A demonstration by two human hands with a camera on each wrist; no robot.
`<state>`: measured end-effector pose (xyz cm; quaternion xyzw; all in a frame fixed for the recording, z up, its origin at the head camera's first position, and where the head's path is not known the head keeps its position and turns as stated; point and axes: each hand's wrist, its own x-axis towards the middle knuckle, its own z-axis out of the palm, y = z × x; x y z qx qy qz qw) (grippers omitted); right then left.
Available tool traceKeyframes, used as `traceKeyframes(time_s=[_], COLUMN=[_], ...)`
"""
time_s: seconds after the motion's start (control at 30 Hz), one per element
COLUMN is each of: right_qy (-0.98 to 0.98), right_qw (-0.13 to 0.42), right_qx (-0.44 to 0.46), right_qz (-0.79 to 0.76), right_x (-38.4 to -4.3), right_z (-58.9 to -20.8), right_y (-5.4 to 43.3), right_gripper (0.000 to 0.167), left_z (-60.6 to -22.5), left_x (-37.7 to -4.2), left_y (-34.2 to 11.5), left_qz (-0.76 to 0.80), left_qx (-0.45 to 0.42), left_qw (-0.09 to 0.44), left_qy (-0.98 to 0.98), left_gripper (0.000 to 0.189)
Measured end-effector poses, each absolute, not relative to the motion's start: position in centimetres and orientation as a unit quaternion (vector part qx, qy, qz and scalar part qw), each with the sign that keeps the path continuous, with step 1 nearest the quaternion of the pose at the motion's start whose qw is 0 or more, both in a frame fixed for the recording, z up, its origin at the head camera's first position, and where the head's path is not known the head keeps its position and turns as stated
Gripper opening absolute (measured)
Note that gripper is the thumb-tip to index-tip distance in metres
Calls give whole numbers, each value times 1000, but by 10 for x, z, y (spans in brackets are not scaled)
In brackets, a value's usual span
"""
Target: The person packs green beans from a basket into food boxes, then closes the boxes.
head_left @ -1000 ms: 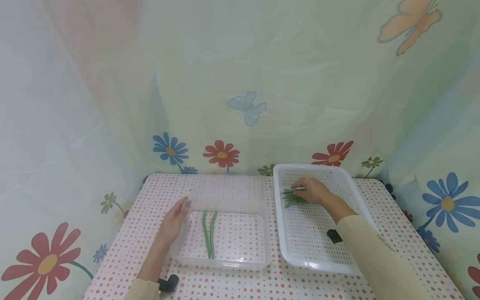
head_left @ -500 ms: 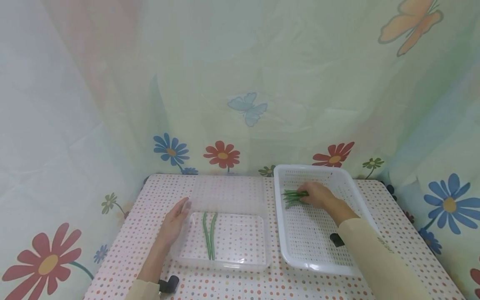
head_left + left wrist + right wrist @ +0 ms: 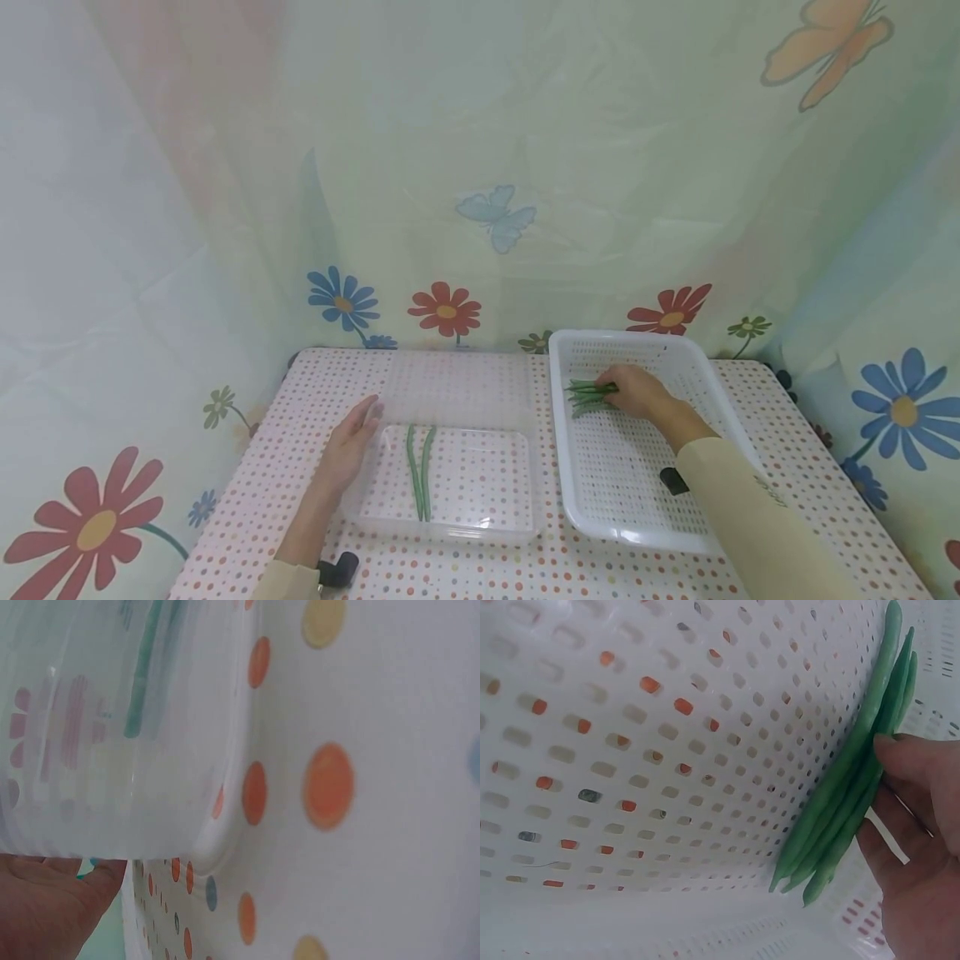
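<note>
My right hand [image 3: 637, 392] is inside the white perforated basket [image 3: 637, 533], at a small bunch of green beans [image 3: 588, 396] near its left wall. In the right wrist view, thumb and fingers pinch among the green beans [image 3: 847, 780], which lie side by side along the basket. Left of the basket stands a clear plastic container [image 3: 480, 475] with two green beans [image 3: 420, 475] lying lengthwise in it. My left hand [image 3: 347, 446] rests against that container's left side with relaxed fingers. The left wrist view shows part of the hand [image 3: 52, 907] behind the container wall [image 3: 187, 787].
The container's clear lid [image 3: 457, 387] lies folded back behind it. Both containers stand on a dotted tablecloth [image 3: 420, 575]. A flower-printed curtain [image 3: 600, 208] closes off the back and sides. Black wrist camera pieces [image 3: 341, 570] sit at both wrists.
My right hand has shifted slightly to the right and down within the basket, uncovering more of the bean ends. My left hand and the two beans in the clear container stay in place.
</note>
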<state>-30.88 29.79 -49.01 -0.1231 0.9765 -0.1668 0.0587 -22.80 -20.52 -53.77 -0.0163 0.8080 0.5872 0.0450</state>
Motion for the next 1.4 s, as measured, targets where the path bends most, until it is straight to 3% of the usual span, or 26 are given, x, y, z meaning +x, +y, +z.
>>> traceKeyframes(time_s=[0.7, 1.4], right_qy=[976, 959], right_qw=[37, 67], right_qx=[-129, -128], right_qz=[-171, -245], right_x=[-308, -305], right_z=[-488, -483], right_y=[299, 306], right_gripper=[28, 18], left_z=[-534, -533], left_x=[-228, -227], left_y=[-203, -203], left_qz=[584, 588], left_qx=[-24, -22], left_qw=[45, 47], left_qy=[810, 807], left_gripper=[50, 50])
